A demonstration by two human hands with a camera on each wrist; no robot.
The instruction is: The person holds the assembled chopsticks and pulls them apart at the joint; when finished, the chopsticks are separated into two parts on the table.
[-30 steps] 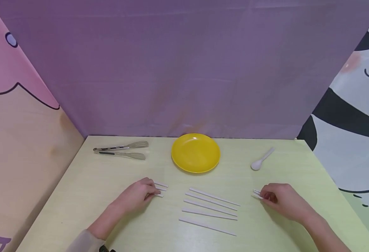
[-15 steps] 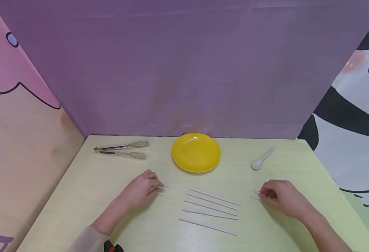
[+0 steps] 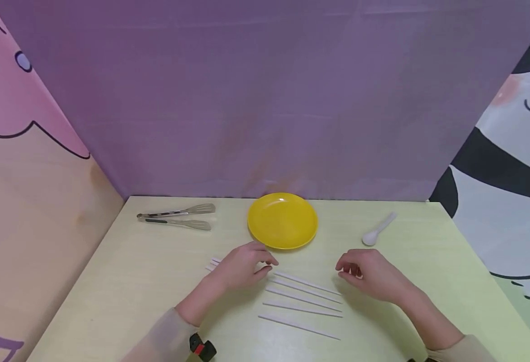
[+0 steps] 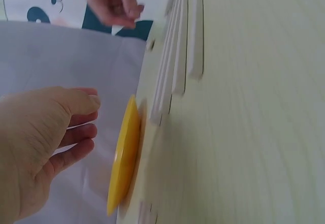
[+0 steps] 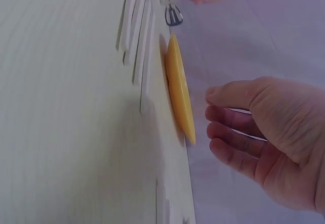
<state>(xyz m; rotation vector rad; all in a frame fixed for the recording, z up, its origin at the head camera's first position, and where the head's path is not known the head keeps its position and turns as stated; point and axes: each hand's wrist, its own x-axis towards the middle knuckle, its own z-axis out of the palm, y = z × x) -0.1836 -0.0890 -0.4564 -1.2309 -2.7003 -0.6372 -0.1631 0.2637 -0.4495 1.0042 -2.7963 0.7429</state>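
My left hand (image 3: 245, 266) is raised over the left ends of several white chopsticks (image 3: 299, 328) laid in a row at mid-table. Its fingers are loosely bent, with nothing in them. Beyond the row's right ends hovers my right hand (image 3: 371, 275), also holding nothing, thumb apart from the fingers in the right wrist view. More white chopsticks (image 3: 209, 268) lie left of the row, partly hidden by the left hand and forearm. Low in the right wrist view, other white sticks (image 5: 161, 203) lie on the table; the right hand covers that spot in the head view.
A yellow plate (image 3: 283, 221) stands at the back middle, close behind the left hand. Metal tongs (image 3: 176, 217) lie at the back left. A white spoon (image 3: 378, 230) rests at the back right. A purple cloth (image 3: 265, 100) hangs behind the table (image 3: 111, 281).
Both hands have let go of the outer chopsticks and moved inward, the left one rightward, the right one leftward, toward the middle row. Plate, tongs and spoon stay in place.
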